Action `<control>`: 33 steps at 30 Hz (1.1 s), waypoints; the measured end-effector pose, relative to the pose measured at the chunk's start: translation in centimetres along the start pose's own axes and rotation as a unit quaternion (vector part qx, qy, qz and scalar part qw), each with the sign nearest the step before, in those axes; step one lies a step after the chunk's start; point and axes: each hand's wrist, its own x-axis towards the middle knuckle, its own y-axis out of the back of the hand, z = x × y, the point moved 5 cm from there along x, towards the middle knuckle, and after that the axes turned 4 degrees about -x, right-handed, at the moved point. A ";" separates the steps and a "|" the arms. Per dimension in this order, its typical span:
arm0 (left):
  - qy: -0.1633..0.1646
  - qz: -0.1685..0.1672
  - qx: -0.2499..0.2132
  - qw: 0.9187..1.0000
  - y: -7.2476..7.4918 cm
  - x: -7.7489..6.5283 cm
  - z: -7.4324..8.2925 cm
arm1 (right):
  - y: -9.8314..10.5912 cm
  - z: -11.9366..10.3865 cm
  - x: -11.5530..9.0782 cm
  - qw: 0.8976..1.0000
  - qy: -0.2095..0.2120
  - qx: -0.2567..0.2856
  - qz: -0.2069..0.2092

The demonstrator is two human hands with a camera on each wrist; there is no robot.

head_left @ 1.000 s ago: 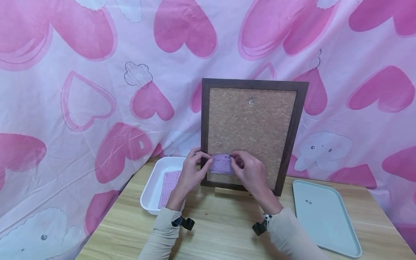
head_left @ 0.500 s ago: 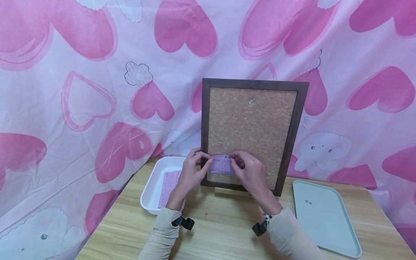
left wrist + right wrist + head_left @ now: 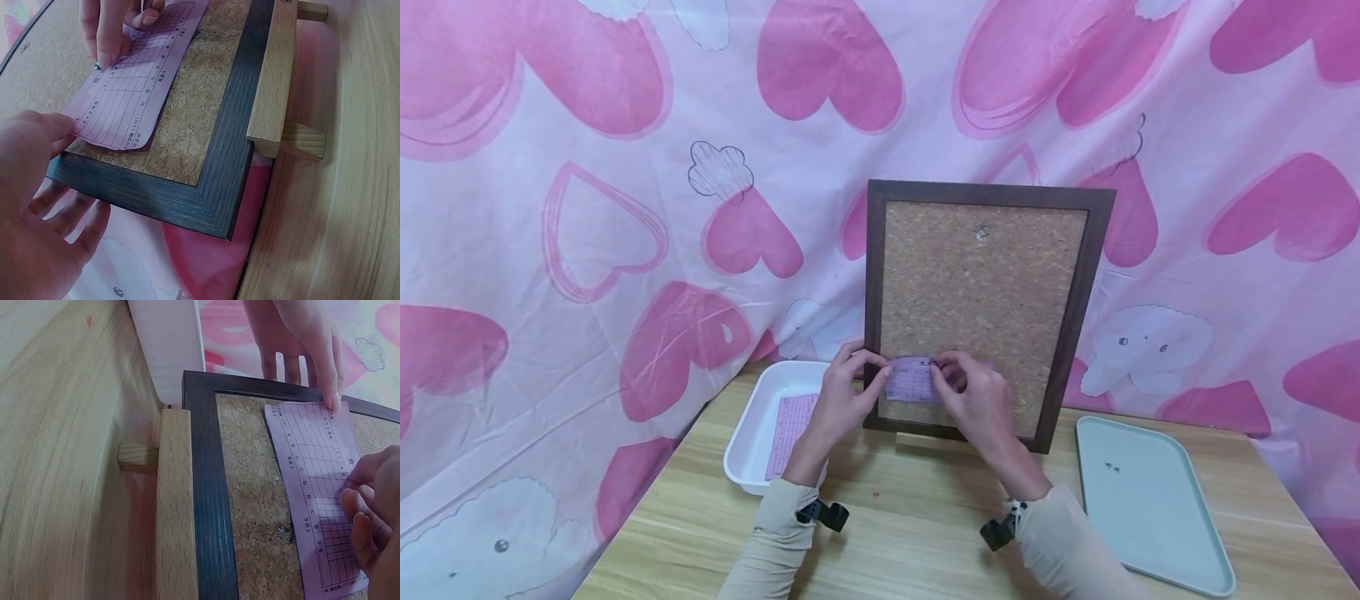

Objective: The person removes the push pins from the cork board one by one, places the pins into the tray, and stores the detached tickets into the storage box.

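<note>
Head view: a dark-framed cork board stands upright at the centre of the frame on a wooden stand, on a light wooden table. A pink heart-print cloth fills the background. Low on the cork, a small purple slip lies flat against the board. The left hand pinches the slip's left edge at the frame, thumb in front and fingers curled behind the frame. The right hand presses bent fingertips on the slip's right part and hides that end. At lower left, a white tray holds a pink printed sheet; the left forearm crosses its near corner. At lower right lies a pale green tray with two tiny dark specks on it.

Left wrist view: the slip sits in the upper left, slanting across the cork board. The left hand fills the lower left, thumb tip on the slip's corner, fingers behind the frame. The right hand's fingers come down from the top edge onto the slip. The wooden stand runs along the frame on the right.

Right wrist view: the slip lies at the right, the left hand's fingertips on its upper edge, the right hand pinching at the right border; what it pinches is not clear.

Compared with the earlier frames, hands and slip sit in the same spot; only the right hand has shifted very slightly.
</note>
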 end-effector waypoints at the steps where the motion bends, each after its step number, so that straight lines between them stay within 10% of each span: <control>1: 0.000 0.000 0.001 1.000 0.0 0.0 0.0 | 0.0 0.0 0.0 1.000 -0.004 -0.002 -0.001; 33: 0.006 -0.004 0.012 1.000 -0.1 -0.1 -0.1 | -0.1 -0.3 0.4 0.999 -0.020 -0.003 -0.028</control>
